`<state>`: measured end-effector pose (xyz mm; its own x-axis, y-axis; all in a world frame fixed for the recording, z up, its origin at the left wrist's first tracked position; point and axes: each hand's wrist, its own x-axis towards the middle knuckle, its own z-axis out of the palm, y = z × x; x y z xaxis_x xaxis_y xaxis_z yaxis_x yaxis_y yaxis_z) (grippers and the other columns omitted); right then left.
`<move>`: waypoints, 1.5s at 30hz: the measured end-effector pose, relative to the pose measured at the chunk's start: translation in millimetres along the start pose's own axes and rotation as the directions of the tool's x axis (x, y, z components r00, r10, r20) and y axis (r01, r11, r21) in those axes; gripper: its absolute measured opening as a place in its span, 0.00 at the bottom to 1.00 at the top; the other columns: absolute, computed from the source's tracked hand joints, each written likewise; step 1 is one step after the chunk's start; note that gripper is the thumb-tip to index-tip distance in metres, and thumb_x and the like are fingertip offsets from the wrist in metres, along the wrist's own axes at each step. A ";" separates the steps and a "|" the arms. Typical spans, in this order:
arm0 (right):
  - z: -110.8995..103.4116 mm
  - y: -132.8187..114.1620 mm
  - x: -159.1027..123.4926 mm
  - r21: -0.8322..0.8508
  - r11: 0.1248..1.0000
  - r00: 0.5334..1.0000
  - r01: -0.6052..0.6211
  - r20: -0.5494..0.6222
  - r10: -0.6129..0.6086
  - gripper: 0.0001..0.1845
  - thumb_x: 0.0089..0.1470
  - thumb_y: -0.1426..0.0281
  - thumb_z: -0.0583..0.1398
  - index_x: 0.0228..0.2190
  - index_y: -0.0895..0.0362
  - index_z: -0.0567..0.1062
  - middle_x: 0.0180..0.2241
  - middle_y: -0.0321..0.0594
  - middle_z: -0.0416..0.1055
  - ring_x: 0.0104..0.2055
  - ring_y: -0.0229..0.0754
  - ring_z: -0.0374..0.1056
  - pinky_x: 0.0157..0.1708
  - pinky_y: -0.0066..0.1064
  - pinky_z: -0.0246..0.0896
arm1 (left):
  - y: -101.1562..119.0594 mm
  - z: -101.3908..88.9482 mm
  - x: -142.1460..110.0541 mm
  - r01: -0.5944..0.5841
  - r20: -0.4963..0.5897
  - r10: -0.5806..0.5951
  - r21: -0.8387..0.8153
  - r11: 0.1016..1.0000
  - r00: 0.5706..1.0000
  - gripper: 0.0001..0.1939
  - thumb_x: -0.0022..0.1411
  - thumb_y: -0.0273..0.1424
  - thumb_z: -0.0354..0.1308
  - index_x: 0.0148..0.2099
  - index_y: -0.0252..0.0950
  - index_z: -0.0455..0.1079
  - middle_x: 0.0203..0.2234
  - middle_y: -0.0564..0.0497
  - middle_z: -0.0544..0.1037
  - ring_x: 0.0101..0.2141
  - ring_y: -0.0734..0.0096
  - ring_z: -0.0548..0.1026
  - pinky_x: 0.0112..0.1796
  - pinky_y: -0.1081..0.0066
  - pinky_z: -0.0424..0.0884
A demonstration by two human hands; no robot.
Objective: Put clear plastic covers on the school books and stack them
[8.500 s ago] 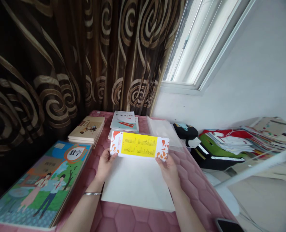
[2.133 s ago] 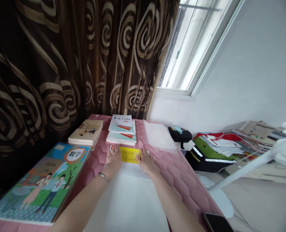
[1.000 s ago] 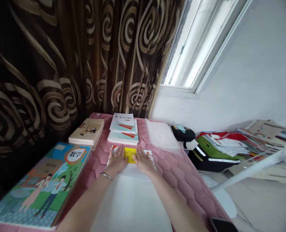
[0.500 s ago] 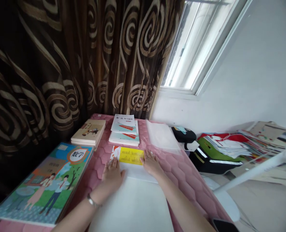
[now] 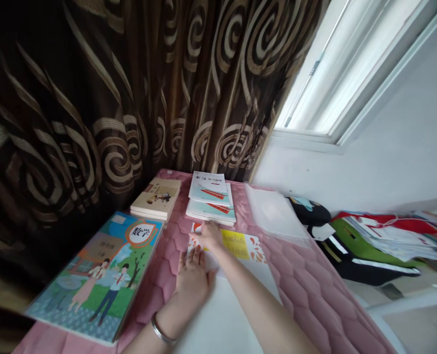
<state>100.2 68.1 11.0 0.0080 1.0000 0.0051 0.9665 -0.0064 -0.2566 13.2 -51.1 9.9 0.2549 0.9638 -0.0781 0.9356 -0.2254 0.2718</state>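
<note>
My left hand [image 5: 193,279], a silver bracelet at its wrist, lies flat with fingers stretched on the left edge of a white book [image 5: 264,273]. Its far end carries a yellow panel [image 5: 236,244] and orange-red patterns, and a whitish, see-through sheet seems to cover part of it. My right hand [image 5: 209,237] reaches across to the far left corner, just beyond my left fingertips. Its fingers rest on the surface and point left, with nothing visible held. The right forearm hides the middle of the book.
On the pink quilted surface [image 5: 306,290] lie a large math textbook [image 5: 103,280], a stack of beige books [image 5: 157,196], a stack of white calligraphy books [image 5: 211,196] and clear plastic covers [image 5: 275,211]. Beyond the right edge are a black and green bag [image 5: 365,250] and piled papers [image 5: 398,236].
My right hand has moved left from the yellow panel's right side to the far left corner, uncovering the patterned right end. My left hand stays on the left edge. The view has turned left.
</note>
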 end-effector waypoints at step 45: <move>11.7 6.9 10.3 0.134 0.991 0.996 0.012 -0.087 -0.001 0.20 0.47 0.52 0.64 0.36 0.52 0.75 0.44 0.43 0.75 0.47 0.48 0.70 0.43 0.34 0.59 | 3.3 -11.4 -5.2 0.009 0.024 -0.008 -0.028 1.000 1.000 0.33 0.69 0.42 0.36 0.67 0.26 0.53 0.67 0.41 0.54 0.66 0.56 0.52 0.65 0.51 0.41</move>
<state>104.0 78.4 -2.0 0.0297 0.9956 0.0889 0.9234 0.0068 -0.3837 12.2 -55.2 22.0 0.2532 0.9619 -0.1034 0.9306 -0.2130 0.2978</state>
